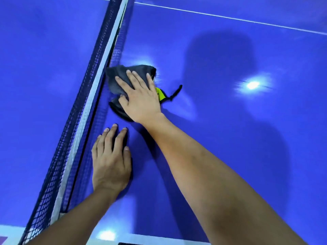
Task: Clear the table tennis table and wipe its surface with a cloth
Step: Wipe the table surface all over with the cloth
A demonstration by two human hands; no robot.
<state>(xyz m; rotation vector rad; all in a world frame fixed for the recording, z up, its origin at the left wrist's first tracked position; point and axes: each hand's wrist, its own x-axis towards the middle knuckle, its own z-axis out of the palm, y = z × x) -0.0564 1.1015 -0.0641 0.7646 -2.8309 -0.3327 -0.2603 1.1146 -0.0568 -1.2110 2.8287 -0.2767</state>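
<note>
- the blue bench [35, 68] fills nearly the whole view; its left part, beyond the net, shows only soft glare.
- a dark mesh net [58, 161] runs slantwise from the bottom left corner up to the top edge, with a white band [99, 75] along its top.
- the left hand [111, 161] lies palm down on the bench just right of the net, fingers straight and close together, holding nothing; its forearm comes in from the bottom edge.
- a dark grey cloth [118, 76] lies bunched on the bench farther up, its left edge touching or nearly touching the foot of the net; i cannot tell which.
- the right hand [141, 98] presses flat on top of the cloth, fingers straight and slightly spread, thumb lying along the cloth's nearer side; the arm reaches in from the bottom right.
- a yellow-green patch [161, 93] peeks out at the right side of that hand, part of the cloth bundle.
- a dark strap [176, 92] trails from the bundle to the right, blurred.
- a large shadow [230, 68] of a person falls across the right half of the bench.
- a bright spot [253, 84] of reflected light sits right of the shadow's middle.
- a thin white line [230, 17] crosses the bench near the top right.
</note>
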